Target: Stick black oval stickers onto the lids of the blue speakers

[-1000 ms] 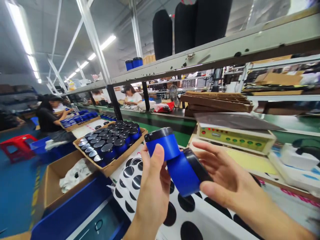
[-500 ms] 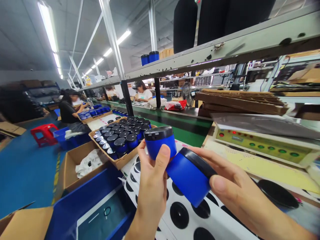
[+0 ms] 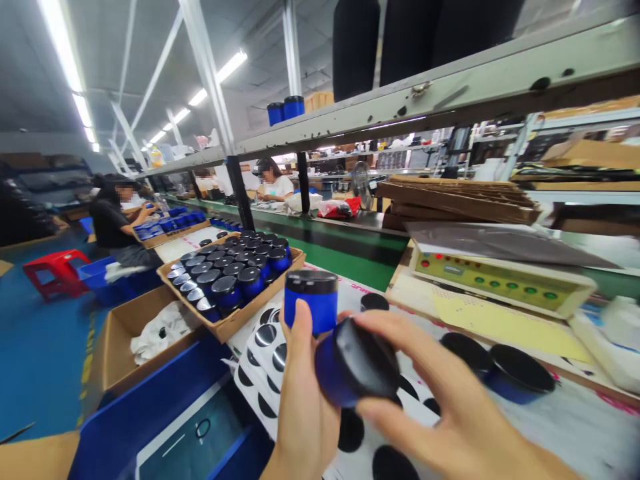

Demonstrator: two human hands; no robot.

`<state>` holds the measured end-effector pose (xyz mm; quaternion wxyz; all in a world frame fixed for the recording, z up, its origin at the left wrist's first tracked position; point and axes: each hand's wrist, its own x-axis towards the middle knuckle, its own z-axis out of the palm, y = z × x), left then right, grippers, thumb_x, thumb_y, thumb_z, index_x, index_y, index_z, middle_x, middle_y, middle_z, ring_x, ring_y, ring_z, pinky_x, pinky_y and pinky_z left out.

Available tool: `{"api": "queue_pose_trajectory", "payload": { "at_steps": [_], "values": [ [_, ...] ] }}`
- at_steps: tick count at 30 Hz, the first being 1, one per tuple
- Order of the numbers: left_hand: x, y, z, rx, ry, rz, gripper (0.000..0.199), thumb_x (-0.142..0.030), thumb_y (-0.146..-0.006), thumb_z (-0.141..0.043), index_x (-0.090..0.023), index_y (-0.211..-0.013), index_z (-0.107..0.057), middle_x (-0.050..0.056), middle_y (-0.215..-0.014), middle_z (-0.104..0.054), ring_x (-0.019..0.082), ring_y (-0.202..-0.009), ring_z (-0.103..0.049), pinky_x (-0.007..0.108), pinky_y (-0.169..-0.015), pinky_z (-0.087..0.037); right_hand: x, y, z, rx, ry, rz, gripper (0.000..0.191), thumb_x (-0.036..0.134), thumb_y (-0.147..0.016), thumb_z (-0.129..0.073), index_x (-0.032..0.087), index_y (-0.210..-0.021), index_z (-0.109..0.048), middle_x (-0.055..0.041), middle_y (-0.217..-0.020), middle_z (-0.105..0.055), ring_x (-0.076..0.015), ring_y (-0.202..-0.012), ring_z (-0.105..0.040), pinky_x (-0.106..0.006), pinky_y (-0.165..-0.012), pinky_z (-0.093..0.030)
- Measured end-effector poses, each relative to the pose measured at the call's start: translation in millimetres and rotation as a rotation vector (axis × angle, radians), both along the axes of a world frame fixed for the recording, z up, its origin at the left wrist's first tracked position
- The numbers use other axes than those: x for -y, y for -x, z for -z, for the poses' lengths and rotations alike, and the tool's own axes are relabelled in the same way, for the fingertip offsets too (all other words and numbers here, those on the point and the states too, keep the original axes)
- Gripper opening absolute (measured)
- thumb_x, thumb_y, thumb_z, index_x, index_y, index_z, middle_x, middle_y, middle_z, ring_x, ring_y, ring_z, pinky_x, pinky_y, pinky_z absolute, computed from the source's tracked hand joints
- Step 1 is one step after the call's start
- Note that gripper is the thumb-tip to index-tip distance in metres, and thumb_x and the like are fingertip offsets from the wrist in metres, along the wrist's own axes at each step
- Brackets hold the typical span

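Observation:
My left hand (image 3: pixel 305 407) is closed round an upright blue cylinder with a black top (image 3: pixel 311 307). Just in front of its palm, a second blue cylinder (image 3: pixel 356 363) lies tilted, its smooth black end facing up towards me. My right hand (image 3: pixel 445 393) grips this second one between thumb and fingers; the two cylinders nearly touch, and my left fingers behind them are hidden. Beneath both hands lie white sheets (image 3: pixel 256 357) with round black discs. To the right of my right hand stand more black-topped cylinders (image 3: pixel 521 373), and another one (image 3: pixel 374 302) stands behind it.
At the left, a cardboard tray (image 3: pixel 260 307) holds many such cylinders, beside a carton (image 3: pixel 117 347) with white cloth and a blue bin (image 3: pixel 125 413). A control box (image 3: pixel 500 277) with green buttons stands at the right. A shelf (image 3: pixel 400 113) runs overhead. Co-workers sit farther along.
My right hand has turned the second cylinder so its black end faces me more, and brought it against my left palm. The view has shifted right, showing more cylinders there.

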<state>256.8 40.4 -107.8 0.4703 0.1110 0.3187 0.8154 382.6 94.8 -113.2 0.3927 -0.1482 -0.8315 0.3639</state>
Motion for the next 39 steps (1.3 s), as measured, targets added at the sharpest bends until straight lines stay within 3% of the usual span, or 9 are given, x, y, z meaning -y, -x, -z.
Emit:
{"api": "queue_pose_trajectory", "payload": {
  "at_steps": [3, 6, 11, 14, 17, 22, 27, 31, 39],
  "values": [
    [1, -9, 24.7, 0.273, 0.255, 0.17, 0.051, -0.058, -0.079, -0.06, -0.012, -0.1, -0.066, 0.012, -0.085, -0.069, 0.027, -0.079, -0.068, 0.036, -0.068, -0.056, 11, -17, 2.6, 0.239, -0.254, -0.004, 0.055, 0.04, -0.085, -0.063, 0.024, -0.136, -0.047, -0.0099, -0.137, -0.05, -0.0268, -0.121, -0.051, -0.033, -0.1, -0.045],
    [2, -5, 57.5, 0.327, 0.373, 0.251, 0.04, -0.047, -0.082, -0.061, -0.011, -0.096, -0.066, 0.012, -0.081, -0.068, 0.022, -0.07, -0.066, 0.03, -0.062, -0.054, -6, -46, 12.5, 0.505, -0.307, 0.047, 0.057, 0.051, -0.088, -0.055, 0.023, -0.136, -0.048, -0.0098, -0.134, -0.053, -0.026, -0.118, -0.052, -0.034, -0.098, -0.048],
    [-8, 27, 108.5, 0.406, 0.312, 0.505, 0.049, -0.055, -0.079, -0.059, -0.009, -0.094, -0.067, 0.008, -0.069, -0.062, 0.02, -0.067, -0.062, 0.028, -0.063, -0.051, -76, -96, 51.5, 0.736, -0.429, 0.537, 0.058, 0.049, -0.089, -0.051, 0.015, -0.136, -0.047, -0.0178, -0.132, -0.05, -0.0366, -0.119, -0.045, -0.057, -0.098, -0.039],
    [-17, 42, 123.3, 0.482, 0.208, 0.687, 0.054, -0.055, -0.067, -0.072, -0.007, -0.09, -0.069, 0.006, -0.065, -0.06, 0.019, -0.063, -0.06, 0.027, -0.062, -0.049, -102, -96, 66.8, 0.836, -0.426, 0.548, 0.058, 0.046, -0.086, -0.056, 0.017, -0.136, -0.047, -0.0187, -0.125, -0.053, -0.0398, -0.109, -0.049, -0.061, -0.091, -0.04],
    [-21, 47, 127.7, 0.513, 0.139, 0.771, 0.057, -0.054, -0.059, -0.078, -0.007, -0.091, -0.07, 0.006, -0.063, -0.061, 0.019, -0.062, -0.06, 0.027, -0.064, -0.047, -110, -84, 64.2, 0.84, -0.362, 0.508, 0.045, 0.043, -0.093, -0.046, 0.021, -0.132, -0.048, -0.0143, -0.116, -0.057, -0.0333, -0.1, -0.055, -0.054, -0.085, -0.046],
    [-20, 45, 131.2, 0.519, 0.083, 0.775, 0.061, -0.06, -0.063, -0.072, -0.008, -0.094, -0.068, 0.006, -0.066, -0.061, 0.017, -0.063, -0.058, 0.025, -0.065, -0.044, -112, -77, 45.2, 0.523, -0.12, 0.406, 0.042, 0.043, -0.094, -0.044, 0.03, -0.134, -0.039, -0.007, -0.132, -0.045, -0.0222, -0.117, -0.048, -0.035, -0.091, -0.048],
    [-20, 45, 132.6, 0.503, 0.054, 0.778, 0.059, -0.06, -0.066, -0.07, -0.009, -0.094, -0.066, 0.006, -0.066, -0.059, 0.016, -0.062, -0.057, 0.025, -0.065, -0.044, -110, -76, 49.1, 0.258, 0.165, 0.296, 0.032, 0.031, -0.087, -0.056, 0.031, -0.118, -0.05, -0.0037, -0.124, -0.047, -0.0216, -0.111, -0.049, -0.036, -0.092, -0.046],
    [-21, 45, 132.5, 0.456, 0.035, 0.756, 0.059, -0.061, -0.069, -0.066, -0.008, -0.094, -0.065, 0.005, -0.066, -0.058, 0.013, -0.061, -0.054, 0.024, -0.064, -0.044, -110, -72, 55.4, 0.133, 0.339, 0.237, 0.027, 0.036, -0.087, -0.057, 0.026, -0.111, -0.051, -0.0068, -0.123, -0.049, -0.0234, -0.111, -0.05, -0.035, -0.086, -0.048],
    [-19, 43, 131.1, 0.448, 0.042, 0.722, 0.054, -0.059, -0.07, -0.065, -0.011, -0.093, -0.067, 0.005, -0.066, -0.057, 0.015, -0.063, -0.054, 0.025, -0.063, -0.044, -109, -74, 54.7, 0.038, 0.403, 0.2, 0.018, 0.038, -0.091, -0.051, 0.025, -0.103, -0.052, -0.0069, -0.121, -0.054, -0.0233, -0.111, -0.053, -0.035, -0.085, -0.048]
  ]
}}
